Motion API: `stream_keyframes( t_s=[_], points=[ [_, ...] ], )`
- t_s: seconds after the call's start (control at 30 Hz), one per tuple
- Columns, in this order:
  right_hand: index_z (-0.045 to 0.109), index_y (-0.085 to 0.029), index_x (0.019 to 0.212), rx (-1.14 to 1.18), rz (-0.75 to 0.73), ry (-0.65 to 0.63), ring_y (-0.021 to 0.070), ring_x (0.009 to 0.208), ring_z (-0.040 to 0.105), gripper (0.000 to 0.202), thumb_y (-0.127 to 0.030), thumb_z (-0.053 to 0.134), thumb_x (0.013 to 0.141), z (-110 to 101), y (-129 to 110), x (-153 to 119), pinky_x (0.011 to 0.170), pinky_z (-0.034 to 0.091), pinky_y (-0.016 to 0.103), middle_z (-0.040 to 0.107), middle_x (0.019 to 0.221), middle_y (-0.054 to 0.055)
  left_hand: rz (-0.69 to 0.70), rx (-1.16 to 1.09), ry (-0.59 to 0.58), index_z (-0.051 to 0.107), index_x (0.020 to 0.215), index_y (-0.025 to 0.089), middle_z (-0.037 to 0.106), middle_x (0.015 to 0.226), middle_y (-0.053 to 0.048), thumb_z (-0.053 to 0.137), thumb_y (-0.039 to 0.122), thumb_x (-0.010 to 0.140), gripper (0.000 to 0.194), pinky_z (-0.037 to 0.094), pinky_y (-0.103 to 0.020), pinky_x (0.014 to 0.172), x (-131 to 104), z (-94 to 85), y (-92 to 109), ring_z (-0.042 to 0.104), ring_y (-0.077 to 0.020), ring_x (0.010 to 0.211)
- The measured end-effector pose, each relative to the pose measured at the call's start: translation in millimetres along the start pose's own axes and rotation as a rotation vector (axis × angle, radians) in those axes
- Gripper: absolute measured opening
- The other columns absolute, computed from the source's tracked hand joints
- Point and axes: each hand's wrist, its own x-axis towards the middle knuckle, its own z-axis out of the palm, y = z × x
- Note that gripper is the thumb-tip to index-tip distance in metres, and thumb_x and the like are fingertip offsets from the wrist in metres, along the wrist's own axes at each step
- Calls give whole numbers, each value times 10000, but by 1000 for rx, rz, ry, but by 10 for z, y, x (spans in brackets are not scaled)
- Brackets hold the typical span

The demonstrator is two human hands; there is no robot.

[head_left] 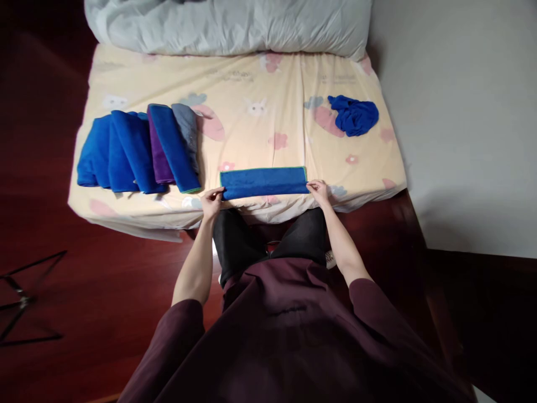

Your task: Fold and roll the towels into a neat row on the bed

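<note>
A blue towel (264, 183) with a green edge lies along the front of the bed, its near part folded over into a long strip. My left hand (212, 202) pinches the strip's left end, fingers closed on the cloth. At the opposite end my right hand (319, 192) grips the near right corner between thumb and fingers. To the left rests an overlapping row of folded towels, with several blue ones (130, 151), a purple one (159, 157) and a grey one (187, 131). A crumpled blue cloth (356, 116) sits at the right.
The bed (268, 112) has a pale yellow sheet with carrot and rabbit prints. A thick white quilt (226, 25) is bunched along its far side. A pale wall (461, 112) stands right of the bed. Black stand legs (25, 302) rest on the dark red floor (104, 291).
</note>
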Motion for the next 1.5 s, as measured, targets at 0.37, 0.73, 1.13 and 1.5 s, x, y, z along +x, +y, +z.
stream_keyframes(
  t_s=[0.37,0.73,1.13,1.5],
  points=[
    [836,-230,1051,-122,-32,-115,201,846,609,449,-594,815,789,-98,-86,-33,869,586,381,664,1069,90,32,136,-129,766,1135,176,758,1179,-124,882,381,715,481,549,-474,1079,-51,-67,166,688,-294,1165],
    [808,-242,1190,-155,-9,-219,192,842,558,534,-352,916,679,-160,-157,-42,868,572,366,607,1166,81,74,116,-207,757,1090,165,746,1194,-143,800,266,678,426,512,-485,1128,-39,-72,235,670,-306,1232],
    [792,-200,930,-12,10,-137,276,1216,631,286,-456,800,802,-141,-209,-34,943,570,379,678,1310,158,55,85,-131,735,996,180,750,1065,-121,734,522,818,386,585,-375,906,11,-67,54,702,-244,1013],
    [520,-237,699,9,31,-117,162,719,526,527,-726,682,806,-138,-122,-58,727,493,291,505,694,-29,-25,74,-69,639,924,213,520,685,32,714,563,831,370,422,-225,540,35,-73,-22,425,-96,555]
  ],
)
